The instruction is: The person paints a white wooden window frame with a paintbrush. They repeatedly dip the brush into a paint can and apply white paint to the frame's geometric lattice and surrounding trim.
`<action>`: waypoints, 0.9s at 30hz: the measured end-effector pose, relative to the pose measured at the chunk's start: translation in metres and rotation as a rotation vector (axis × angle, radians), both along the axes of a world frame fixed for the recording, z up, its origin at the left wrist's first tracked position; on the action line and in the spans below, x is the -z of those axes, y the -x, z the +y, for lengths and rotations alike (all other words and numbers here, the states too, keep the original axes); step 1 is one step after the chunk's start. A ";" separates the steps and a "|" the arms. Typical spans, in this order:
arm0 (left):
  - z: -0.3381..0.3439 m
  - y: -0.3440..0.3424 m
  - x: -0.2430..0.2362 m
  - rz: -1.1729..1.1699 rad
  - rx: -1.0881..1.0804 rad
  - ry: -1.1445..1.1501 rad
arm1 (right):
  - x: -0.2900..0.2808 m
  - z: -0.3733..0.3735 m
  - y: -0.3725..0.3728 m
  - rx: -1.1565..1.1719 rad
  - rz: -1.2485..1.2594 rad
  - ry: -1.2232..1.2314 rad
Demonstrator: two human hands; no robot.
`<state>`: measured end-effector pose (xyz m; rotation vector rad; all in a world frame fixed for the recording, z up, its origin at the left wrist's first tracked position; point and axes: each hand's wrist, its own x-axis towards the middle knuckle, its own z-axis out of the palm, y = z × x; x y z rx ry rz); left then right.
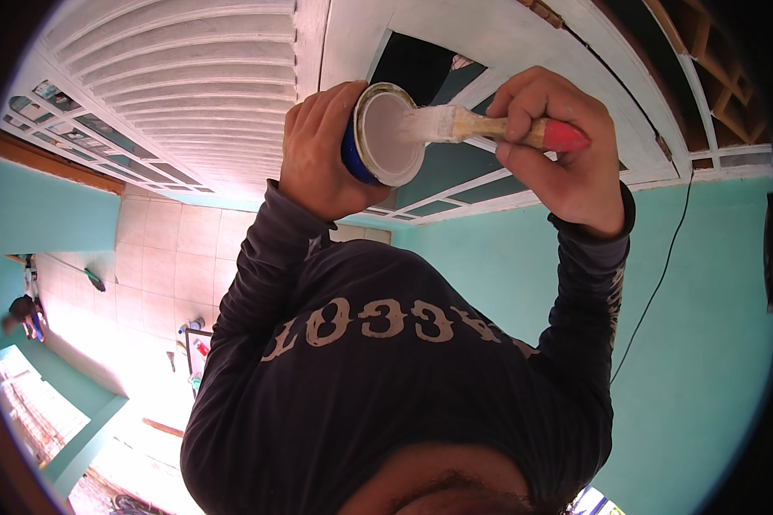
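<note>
My left hand (316,159) is wrapped round a small blue paint can (357,163), whose open mouth faces to the right. Pale, whitish paint coats the inside and smears the rim. In the fingers of my right hand (567,142) is a paintbrush (481,127) with a wooden handle and a red end. Its paint-covered bristles reach into the can's mouth; whether they touch the paint inside, I cannot tell. Both hands are raised in front of a white panelled door (352,39) with dark panes.
White louvred slats (189,77) fill the upper left. A turquoise wall (704,326) with a hanging black cable (661,279) stands at the right. Light floor tiles (176,257) spread at the left, where a green-ended broom (93,279) lies. Several small items sit by a dark-edged stand (199,343).
</note>
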<state>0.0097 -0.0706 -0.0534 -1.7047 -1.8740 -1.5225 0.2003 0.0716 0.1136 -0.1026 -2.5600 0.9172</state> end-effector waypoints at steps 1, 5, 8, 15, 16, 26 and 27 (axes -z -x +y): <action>0.000 0.000 0.001 -0.002 0.008 0.006 | -0.002 -0.001 -0.001 0.008 -0.009 -0.012; -0.001 -0.002 -0.002 -0.016 0.024 0.017 | 0.005 0.003 -0.003 0.003 0.020 0.069; 0.000 -0.004 -0.007 -0.013 0.019 0.006 | 0.025 0.009 0.000 -0.002 0.003 0.079; 0.003 -0.002 -0.009 0.003 0.019 -0.008 | 0.020 0.021 -0.015 0.072 -0.002 0.080; 0.004 -0.001 -0.008 0.001 0.011 -0.010 | 0.019 0.022 -0.018 0.084 0.009 0.114; 0.018 0.005 -0.020 -0.019 0.090 0.000 | 0.058 0.015 -0.026 0.340 0.435 0.833; 0.020 0.006 -0.023 -0.057 0.092 0.018 | 0.065 0.013 -0.027 0.357 0.443 0.877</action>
